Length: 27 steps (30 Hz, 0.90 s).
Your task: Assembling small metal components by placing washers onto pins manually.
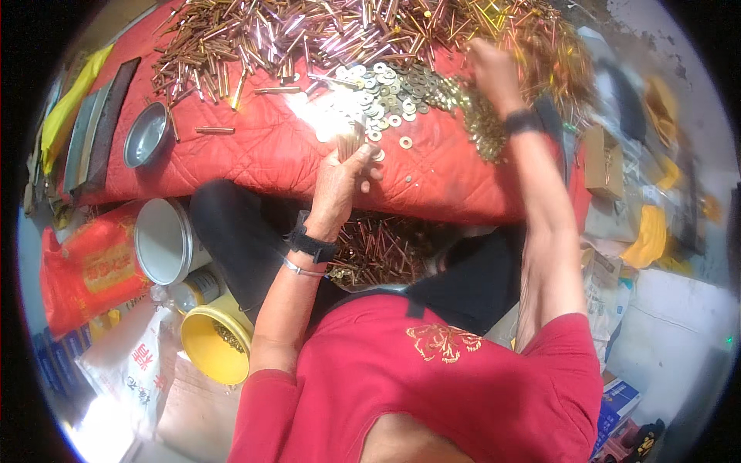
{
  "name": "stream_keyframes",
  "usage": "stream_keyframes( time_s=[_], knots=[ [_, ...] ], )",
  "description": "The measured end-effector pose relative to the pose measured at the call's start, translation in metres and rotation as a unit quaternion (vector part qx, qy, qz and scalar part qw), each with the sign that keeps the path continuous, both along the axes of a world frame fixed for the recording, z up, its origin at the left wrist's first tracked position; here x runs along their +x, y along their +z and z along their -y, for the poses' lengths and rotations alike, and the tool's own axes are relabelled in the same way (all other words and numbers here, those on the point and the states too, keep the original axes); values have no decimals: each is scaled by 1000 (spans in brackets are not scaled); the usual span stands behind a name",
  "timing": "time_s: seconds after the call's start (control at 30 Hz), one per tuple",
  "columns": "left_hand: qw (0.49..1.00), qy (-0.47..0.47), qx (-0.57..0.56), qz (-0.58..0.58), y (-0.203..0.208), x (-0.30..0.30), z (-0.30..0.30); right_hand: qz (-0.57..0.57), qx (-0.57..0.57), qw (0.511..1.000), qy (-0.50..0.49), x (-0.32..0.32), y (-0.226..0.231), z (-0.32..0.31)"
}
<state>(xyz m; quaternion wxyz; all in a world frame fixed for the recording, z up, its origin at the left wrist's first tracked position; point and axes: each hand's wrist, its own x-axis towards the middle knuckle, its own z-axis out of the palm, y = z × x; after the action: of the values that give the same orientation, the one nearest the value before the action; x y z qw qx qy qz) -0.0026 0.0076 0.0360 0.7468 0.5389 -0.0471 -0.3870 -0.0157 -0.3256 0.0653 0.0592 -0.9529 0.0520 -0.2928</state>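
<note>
My left hand [347,176] is closed round an upright bundle of slim metal rods [351,144] at the near edge of the red quilted cloth [262,158]. Bright glare hides part of the bundle's upper end. My right hand [494,73] is raised at the far right, over the edge of a big heap of metal rods [309,35]; motion smears its fingers. Between the hands lie many flat round washers [405,89]. Below my right hand is a pile of small brass-coloured pieces, probably nuts [485,131].
A metal bowl [147,135] sits on the cloth's left. More rods [378,251] lie between my legs. A white bucket [164,241] and a tilted yellow bucket [216,345] with small metal pieces stand at left. A cardboard box [602,162] is at right.
</note>
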Motion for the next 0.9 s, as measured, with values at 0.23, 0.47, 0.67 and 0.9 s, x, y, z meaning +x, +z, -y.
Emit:
stream_keyframes(
  time_s=[0.23, 0.47, 0.67, 0.9],
  knots=[
    [996, 66, -61, 10, -6, 1, 14, -80, 181, 979, 41, -72, -15, -107],
    [992, 71, -101, -5, -11, 0, 2, -108, 167, 980, 2, -86, -19, -149],
    [988, 66, -135, -29, -16, -4, -6, -159, 14, 987, 34, -70, -12, -154],
    [989, 88, -118, -29, -20, -5, -9, -300, -108, 948, 0, -8, 12, -187]
  ],
)
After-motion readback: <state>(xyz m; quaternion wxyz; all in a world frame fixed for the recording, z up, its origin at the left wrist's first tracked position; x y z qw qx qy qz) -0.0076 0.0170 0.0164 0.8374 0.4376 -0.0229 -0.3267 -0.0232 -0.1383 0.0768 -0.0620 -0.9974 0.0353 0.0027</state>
